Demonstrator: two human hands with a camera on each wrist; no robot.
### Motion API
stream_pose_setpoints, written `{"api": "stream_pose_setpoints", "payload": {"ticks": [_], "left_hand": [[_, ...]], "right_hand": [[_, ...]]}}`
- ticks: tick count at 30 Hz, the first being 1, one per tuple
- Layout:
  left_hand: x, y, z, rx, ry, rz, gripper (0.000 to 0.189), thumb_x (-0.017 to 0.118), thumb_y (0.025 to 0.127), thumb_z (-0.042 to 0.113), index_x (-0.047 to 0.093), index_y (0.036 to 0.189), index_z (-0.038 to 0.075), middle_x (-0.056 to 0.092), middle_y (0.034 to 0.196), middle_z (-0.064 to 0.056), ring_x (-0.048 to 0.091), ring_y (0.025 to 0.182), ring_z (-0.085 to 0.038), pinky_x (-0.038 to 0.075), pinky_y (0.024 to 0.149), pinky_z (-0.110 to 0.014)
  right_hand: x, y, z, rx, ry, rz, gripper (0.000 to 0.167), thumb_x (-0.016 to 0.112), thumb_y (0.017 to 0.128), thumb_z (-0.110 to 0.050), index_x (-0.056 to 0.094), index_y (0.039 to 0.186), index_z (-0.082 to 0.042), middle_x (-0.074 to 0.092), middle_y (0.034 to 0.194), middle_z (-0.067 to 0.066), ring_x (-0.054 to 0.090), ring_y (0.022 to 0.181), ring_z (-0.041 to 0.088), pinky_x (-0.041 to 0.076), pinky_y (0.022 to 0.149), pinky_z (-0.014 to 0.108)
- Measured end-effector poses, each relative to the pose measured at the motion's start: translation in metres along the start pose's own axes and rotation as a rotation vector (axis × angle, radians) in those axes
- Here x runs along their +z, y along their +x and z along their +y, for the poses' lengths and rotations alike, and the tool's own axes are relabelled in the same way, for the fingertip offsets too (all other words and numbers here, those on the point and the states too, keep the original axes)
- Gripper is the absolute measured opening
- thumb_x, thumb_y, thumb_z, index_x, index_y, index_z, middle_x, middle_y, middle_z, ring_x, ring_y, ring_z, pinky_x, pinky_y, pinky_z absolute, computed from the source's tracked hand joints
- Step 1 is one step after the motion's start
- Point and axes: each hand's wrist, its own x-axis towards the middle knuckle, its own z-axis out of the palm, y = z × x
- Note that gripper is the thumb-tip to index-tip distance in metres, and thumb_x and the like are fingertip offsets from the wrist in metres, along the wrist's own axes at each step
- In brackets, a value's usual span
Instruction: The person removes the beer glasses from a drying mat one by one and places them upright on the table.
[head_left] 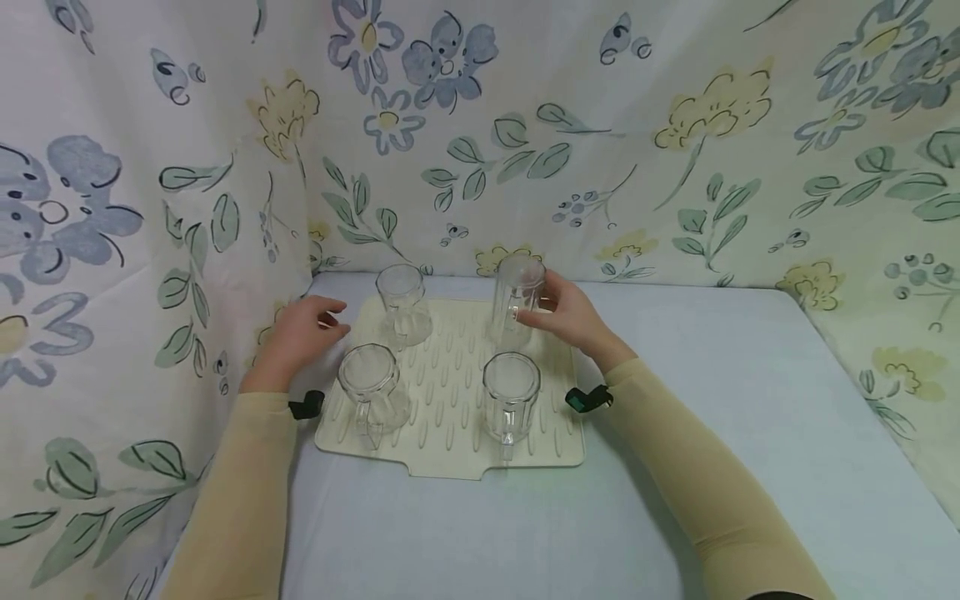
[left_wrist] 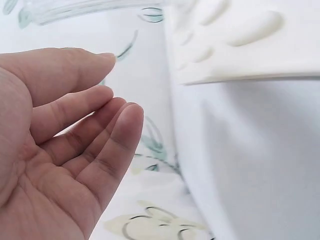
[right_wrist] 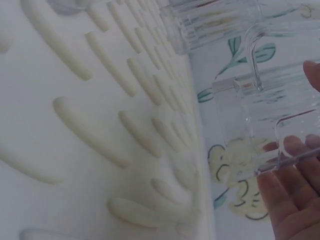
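Note:
My right hand (head_left: 573,317) holds a clear glass mug (head_left: 504,312) at the back right of a cream ridged drying mat (head_left: 450,400). In the right wrist view the fingers (right_wrist: 287,195) lie along the side of this mug (right_wrist: 260,112); whether its end touches the mat is unclear. My left hand (head_left: 303,333) hovers beside the mat's left edge, fingers loosely bent and holding nothing. Nearest to it stands another glass mug (head_left: 405,304) at the back left. Two more glass mugs, one front left (head_left: 372,387) and one front right (head_left: 512,396), have handles toward me.
A white cloth (head_left: 712,350) covers the table beneath the mat. Flower-printed curtain fabric (head_left: 480,167) hangs behind and along the left side. The mat has a tab (head_left: 446,471) at its front edge. Dark wrist cameras (head_left: 588,398) sit by both sleeves.

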Motion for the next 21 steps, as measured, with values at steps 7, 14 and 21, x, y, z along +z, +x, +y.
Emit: {"api": "stream_pose_setpoints", "payload": {"ticks": [7, 14, 21], "left_hand": [[-0.02, -0.01, 0.011, 0.029, 0.016, 0.046, 0.05, 0.071, 0.109, 0.024, 0.065, 0.152, 0.001, 0.067, 0.145, -0.027, 0.069, 0.128, -0.047, 0.062, 0.101, -0.063], [-0.044, -0.028, 0.025, 0.051, 0.004, 0.121, 0.052, 0.072, 0.109, 0.026, 0.063, 0.154, 0.001, 0.064, 0.149, -0.027, 0.07, 0.126, -0.05, 0.06, 0.101, -0.067], [-0.062, -0.044, 0.047, 0.102, -0.041, 0.197, 0.049, 0.072, 0.109, 0.023, 0.066, 0.154, 0.004, 0.064, 0.153, -0.023, 0.072, 0.122, -0.047, 0.061, 0.105, -0.065]], "right_hand": [[-0.008, -0.004, -0.012, -0.042, -0.012, 0.032, 0.073, 0.091, 0.093, -0.029, 0.057, 0.156, -0.016, 0.068, 0.149, 0.009, 0.068, 0.138, 0.034, 0.055, 0.122, 0.054], [-0.013, -0.011, -0.027, -0.077, -0.039, 0.062, 0.073, 0.091, 0.093, -0.031, 0.058, 0.157, -0.019, 0.069, 0.146, 0.007, 0.068, 0.136, 0.032, 0.054, 0.122, 0.058], [-0.025, -0.018, -0.05, -0.126, -0.04, 0.081, 0.067, 0.089, 0.095, -0.028, 0.059, 0.154, -0.017, 0.07, 0.144, 0.009, 0.067, 0.133, 0.03, 0.054, 0.121, 0.056]]}}
